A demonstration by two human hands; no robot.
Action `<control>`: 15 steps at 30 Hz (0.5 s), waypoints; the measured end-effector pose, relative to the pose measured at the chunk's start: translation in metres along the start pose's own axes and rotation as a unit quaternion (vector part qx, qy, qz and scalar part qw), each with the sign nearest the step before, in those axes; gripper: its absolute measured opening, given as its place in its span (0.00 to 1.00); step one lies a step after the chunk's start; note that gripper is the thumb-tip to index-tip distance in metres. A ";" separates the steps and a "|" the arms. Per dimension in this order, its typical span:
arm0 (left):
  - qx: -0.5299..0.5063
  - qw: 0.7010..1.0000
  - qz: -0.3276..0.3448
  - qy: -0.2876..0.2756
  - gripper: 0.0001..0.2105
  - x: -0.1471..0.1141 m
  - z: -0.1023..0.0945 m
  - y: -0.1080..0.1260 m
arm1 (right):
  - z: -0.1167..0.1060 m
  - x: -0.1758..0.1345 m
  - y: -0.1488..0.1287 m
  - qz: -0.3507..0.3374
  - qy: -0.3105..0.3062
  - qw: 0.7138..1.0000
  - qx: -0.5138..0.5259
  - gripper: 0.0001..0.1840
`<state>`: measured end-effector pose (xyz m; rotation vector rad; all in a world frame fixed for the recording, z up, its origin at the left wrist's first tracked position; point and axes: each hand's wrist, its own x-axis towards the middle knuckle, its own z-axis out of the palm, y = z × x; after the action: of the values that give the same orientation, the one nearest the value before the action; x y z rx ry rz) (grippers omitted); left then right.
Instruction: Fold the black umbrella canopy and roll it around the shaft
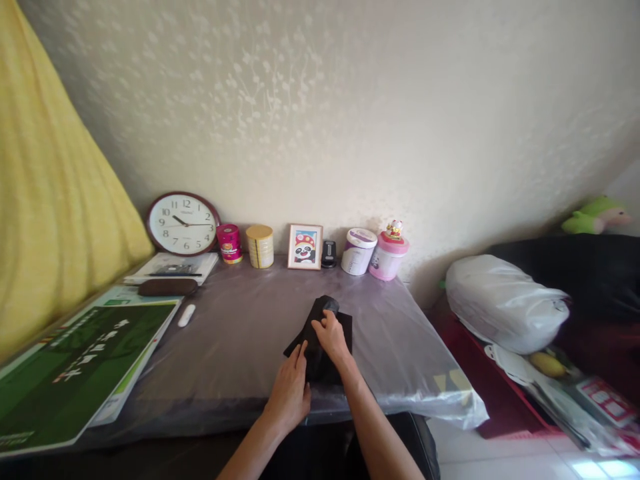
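Observation:
A black, soft-looking item, like folded cloth or a pouch [314,365], lies at the front middle of the table; its exact kind is hard to tell. A rounded, darker grey bulge shows at its far end. My left hand [289,387] grips its near left side, index and middle fingers pointing forward along the edge, the other fingers partly hidden. My right hand [330,335] is on top near the far end, with fingers bent and closed on the black material. The two hands are a little apart.
Clear plastic covers the table [240,333]. Along the wall stand a clock [183,225], a pink tin [229,244], a yellow-lidded can [261,247], a panda picture frame [305,247] and two tubs. Left lie a green book [80,373], a brown case [167,287] and a white stick-shaped item [187,316].

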<state>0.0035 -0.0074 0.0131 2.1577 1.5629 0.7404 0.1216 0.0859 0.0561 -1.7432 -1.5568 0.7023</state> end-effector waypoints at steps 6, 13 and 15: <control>0.007 1.000 -0.008 0.002 0.33 0.001 0.003 -0.003 | 0.000 -0.005 -0.010 -0.022 -0.061 0.998 -0.021 0.18; -0.022 1.000 -0.006 0.018 0.42 -0.006 -0.008 0.000 | -0.003 -0.010 -0.015 -0.066 -0.115 0.991 -0.007 0.08; -0.012 1.000 -0.007 0.006 0.44 -0.007 -0.013 0.004 | -0.002 -0.010 -0.016 -0.073 -0.114 0.991 -0.016 0.08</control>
<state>-0.0029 -0.0155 0.0243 2.1255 1.5657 0.7653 0.1124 0.0762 0.0694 -1.5960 -1.8392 0.8303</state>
